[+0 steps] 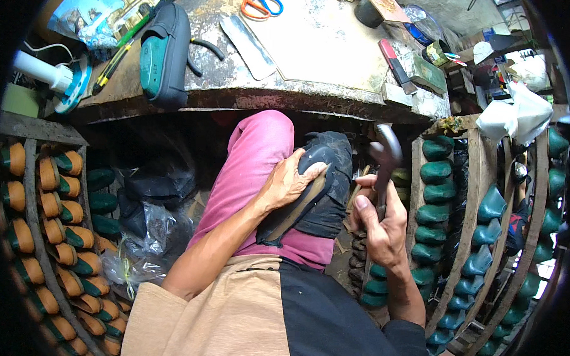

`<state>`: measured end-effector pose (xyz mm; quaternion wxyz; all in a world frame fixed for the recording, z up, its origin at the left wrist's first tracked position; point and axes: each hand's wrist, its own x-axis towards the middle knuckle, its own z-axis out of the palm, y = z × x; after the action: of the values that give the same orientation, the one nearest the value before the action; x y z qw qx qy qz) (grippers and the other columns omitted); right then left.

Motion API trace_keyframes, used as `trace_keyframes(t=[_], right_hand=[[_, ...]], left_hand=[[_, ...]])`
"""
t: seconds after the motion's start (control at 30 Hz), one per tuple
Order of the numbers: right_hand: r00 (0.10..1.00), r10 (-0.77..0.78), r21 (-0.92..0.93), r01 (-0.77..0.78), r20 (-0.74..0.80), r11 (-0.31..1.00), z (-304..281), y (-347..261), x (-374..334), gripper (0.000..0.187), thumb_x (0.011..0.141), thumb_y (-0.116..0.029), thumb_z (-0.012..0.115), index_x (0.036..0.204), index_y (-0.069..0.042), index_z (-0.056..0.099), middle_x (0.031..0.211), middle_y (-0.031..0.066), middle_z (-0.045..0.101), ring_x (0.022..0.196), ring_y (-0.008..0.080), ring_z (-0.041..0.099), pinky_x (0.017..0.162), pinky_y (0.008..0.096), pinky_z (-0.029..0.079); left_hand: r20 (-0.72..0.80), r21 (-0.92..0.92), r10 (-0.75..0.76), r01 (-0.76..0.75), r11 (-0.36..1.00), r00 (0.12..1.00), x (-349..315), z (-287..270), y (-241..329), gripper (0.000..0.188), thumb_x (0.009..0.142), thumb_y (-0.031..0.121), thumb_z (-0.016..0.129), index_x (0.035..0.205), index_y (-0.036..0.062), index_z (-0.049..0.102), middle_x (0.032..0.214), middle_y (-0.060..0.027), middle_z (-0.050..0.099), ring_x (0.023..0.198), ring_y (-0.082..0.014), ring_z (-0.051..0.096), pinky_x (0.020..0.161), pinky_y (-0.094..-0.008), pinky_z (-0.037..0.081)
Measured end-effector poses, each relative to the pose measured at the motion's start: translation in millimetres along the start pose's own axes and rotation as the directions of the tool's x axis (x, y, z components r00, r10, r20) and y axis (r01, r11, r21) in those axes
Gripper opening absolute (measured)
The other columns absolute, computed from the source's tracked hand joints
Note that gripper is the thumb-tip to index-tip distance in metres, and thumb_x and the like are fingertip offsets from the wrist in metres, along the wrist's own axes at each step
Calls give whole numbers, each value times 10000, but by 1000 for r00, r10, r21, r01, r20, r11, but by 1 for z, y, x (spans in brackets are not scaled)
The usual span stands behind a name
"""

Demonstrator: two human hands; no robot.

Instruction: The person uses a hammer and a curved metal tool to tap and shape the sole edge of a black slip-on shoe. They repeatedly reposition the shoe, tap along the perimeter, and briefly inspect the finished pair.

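Observation:
On my lap lies a dark shoe [301,207], turned so that a brown strip along its underside shows. My left hand [285,183] is closed around its front part, with the thumb pressed along the edge. To the right of the shoe and apart from it, my right hand [383,228] grips a hammer [385,157], its metal head raised above the fist. A black cover [335,173] is draped over my right knee under the shoe.
A worn workbench [238,85] ahead carries a dark shoe with a green sole [165,54], pliers [204,54], scissors [262,6], a flat blade [247,48] and a red-handled knife [397,66]. Racks hold tan shoes [69,236] at left, green shoe lasts [434,189] at right.

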<state>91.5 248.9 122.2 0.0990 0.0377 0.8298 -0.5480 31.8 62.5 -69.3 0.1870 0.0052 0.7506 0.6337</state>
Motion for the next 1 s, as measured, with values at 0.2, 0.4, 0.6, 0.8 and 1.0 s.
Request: trace_keyframes(t=[0.2,0.4,0.6,0.8,1.0], right_hand=[[994,-104,-143,99,-31,985,8,24,29,72,1086,-39,734,1139,-11,693,744,-58,508,657,50,457,583,286,378],[971,-236,-302,238,44,923,28,63,65,195,1005,-120,817,1095,-14,679,708,179,688,625,291,697,601,446,538],[922,-363,-638,363,139,679,43,64,80,194,959,-114,796,1060,-70,637,793,239,711,774,493,742,642,553,556],[881,-471,-626,344,-41,699,30,59,137,123,1047,-121,752,1096,-22,699,702,241,635,624,434,676,614,493,529],[943,-318,-739,149,-93,657,22,23,247,343,1106,-325,736,1250,-16,771,650,204,648,604,383,679,648,517,543]], left_hand=[[2,-5,40,-40,999,999,-5,4,8,773,1059,554,776,1414,-116,629,1288,-389,749,1239,-513,753,1025,-532,600],[-88,181,186,-168,969,979,-19,23,9,495,1072,381,770,1227,-40,560,1066,-362,728,1079,-594,713,877,-621,581],[-130,140,251,-233,962,959,-17,22,5,423,1079,321,763,1238,-16,561,1080,-352,728,1056,-596,706,847,-629,573],[-73,75,85,-79,994,994,-9,10,5,662,1060,542,769,1290,-63,630,1147,-371,759,1154,-553,745,953,-569,599],[-22,20,24,-24,1000,999,-9,-4,10,786,1048,638,743,1330,-90,651,1159,-385,763,1132,-542,763,979,-555,600]])
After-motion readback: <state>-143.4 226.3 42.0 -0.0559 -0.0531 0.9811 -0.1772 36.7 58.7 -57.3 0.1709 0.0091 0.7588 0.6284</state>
